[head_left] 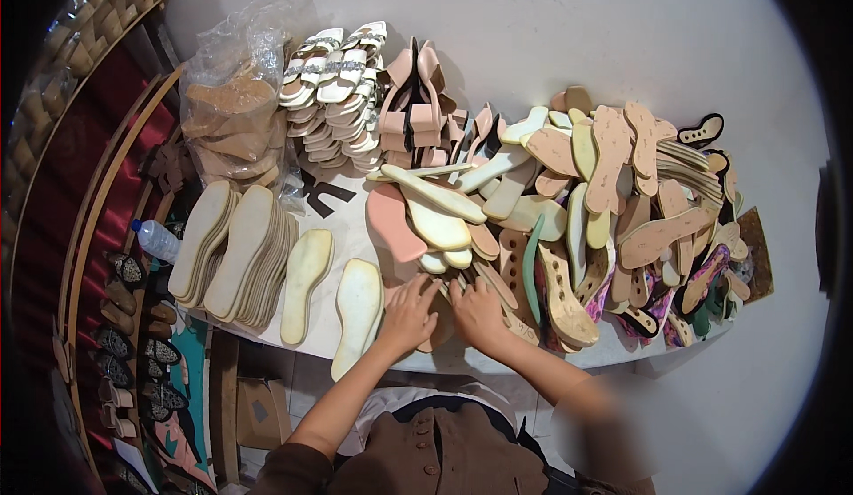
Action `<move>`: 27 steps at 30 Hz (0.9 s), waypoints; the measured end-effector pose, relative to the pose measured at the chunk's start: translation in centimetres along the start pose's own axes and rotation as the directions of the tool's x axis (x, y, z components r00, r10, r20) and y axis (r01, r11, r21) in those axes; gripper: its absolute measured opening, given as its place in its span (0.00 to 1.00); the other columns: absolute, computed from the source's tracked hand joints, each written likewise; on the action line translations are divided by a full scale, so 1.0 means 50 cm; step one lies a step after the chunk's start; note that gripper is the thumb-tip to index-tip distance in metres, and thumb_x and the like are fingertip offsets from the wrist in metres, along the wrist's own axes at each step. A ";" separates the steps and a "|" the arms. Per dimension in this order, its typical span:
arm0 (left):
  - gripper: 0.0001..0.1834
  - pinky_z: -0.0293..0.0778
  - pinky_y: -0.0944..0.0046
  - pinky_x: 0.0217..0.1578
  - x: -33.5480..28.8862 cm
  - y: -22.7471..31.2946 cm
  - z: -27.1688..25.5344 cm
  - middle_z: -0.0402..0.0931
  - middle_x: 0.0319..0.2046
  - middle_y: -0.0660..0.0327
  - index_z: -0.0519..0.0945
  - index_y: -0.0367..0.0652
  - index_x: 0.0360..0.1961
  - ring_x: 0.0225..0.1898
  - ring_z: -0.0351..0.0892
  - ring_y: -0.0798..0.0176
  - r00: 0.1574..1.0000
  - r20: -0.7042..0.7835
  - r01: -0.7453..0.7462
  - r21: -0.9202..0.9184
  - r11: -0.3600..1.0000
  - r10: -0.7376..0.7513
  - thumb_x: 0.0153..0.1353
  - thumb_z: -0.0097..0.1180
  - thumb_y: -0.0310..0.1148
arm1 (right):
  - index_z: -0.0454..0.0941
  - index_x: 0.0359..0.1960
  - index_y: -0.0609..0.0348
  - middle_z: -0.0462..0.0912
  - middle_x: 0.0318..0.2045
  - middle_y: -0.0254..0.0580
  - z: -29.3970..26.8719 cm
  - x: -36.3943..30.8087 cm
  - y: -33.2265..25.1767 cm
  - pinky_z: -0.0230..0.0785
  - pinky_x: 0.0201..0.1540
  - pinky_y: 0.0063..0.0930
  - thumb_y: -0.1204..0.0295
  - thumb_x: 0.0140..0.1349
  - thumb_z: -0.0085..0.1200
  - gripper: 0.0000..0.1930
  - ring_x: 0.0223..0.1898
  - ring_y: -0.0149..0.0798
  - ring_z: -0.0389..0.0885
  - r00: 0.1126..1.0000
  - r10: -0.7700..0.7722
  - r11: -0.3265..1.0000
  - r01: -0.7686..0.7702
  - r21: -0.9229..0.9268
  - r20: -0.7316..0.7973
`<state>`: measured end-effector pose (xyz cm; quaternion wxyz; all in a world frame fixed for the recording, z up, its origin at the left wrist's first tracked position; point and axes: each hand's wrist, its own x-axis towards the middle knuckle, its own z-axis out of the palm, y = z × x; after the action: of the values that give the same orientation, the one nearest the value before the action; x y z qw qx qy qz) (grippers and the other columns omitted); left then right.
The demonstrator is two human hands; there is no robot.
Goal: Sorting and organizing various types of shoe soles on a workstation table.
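Both my hands are at the near edge of a heap of loose shoe soles. My left hand (410, 315) rests on the soles with its fingers stretched out and apart. Beside it my right hand (477, 315) touches the heap, fingers extended, the tips partly among thin soles. Nothing is visibly held in either hand. Just beyond my fingers lie a pink insole (395, 222) and several cream soles (435, 219). A single cream sole (358, 308) lies left of my left hand, overhanging the near edge. Another sole (306, 286) is farther left.
Neat stacks of cream soles (253, 255) stand at the left, near a plastic bottle (156, 241). Behind are bagged soles (233, 126), white sandals (333, 77) and pink heeled sandals (414, 108). Tan insoles (609, 162) heap up at right. Shoes (115, 344) line a left-hand shelf.
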<state>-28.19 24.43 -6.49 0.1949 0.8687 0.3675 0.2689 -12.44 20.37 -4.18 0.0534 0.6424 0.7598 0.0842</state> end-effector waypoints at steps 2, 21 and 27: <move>0.34 0.57 0.51 0.54 0.010 0.012 0.004 0.58 0.53 0.45 0.59 0.42 0.58 0.54 0.59 0.43 0.995 0.096 0.014 -0.024 1.000 -0.011 0.48 0.54 0.31 | 0.65 0.49 0.59 0.78 0.30 0.46 -0.044 0.015 0.025 0.67 0.40 0.38 0.62 0.40 0.60 0.31 0.41 0.47 0.72 1.000 0.013 0.996 -0.015 0.085 0.022; 0.41 0.64 0.59 0.44 0.138 0.075 -0.070 0.71 0.39 0.55 0.66 0.42 0.51 0.40 0.70 0.54 0.984 -0.027 -0.167 0.209 0.963 0.177 0.32 0.67 0.39 | 0.68 0.45 0.60 0.74 0.38 0.41 -0.245 0.168 0.421 0.64 0.44 0.23 0.67 0.43 0.60 0.26 0.40 0.31 0.72 0.834 -0.304 0.446 -0.302 0.842 0.460; 0.35 0.66 0.57 0.42 0.140 0.082 -0.054 0.74 0.36 0.53 0.68 0.39 0.48 0.38 0.72 0.51 0.989 -0.144 0.060 0.133 0.989 -0.040 0.36 0.64 0.40 | 0.64 0.50 0.65 0.72 0.45 0.54 -0.190 0.153 0.394 0.65 0.47 0.30 0.64 0.52 0.55 0.26 0.44 0.42 0.72 0.903 0.319 0.566 0.063 0.822 -0.289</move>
<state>-23.56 27.35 0.08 0.1148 0.8494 0.4196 0.2989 3.52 30.52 9.23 -0.4135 0.6163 0.6555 -0.1396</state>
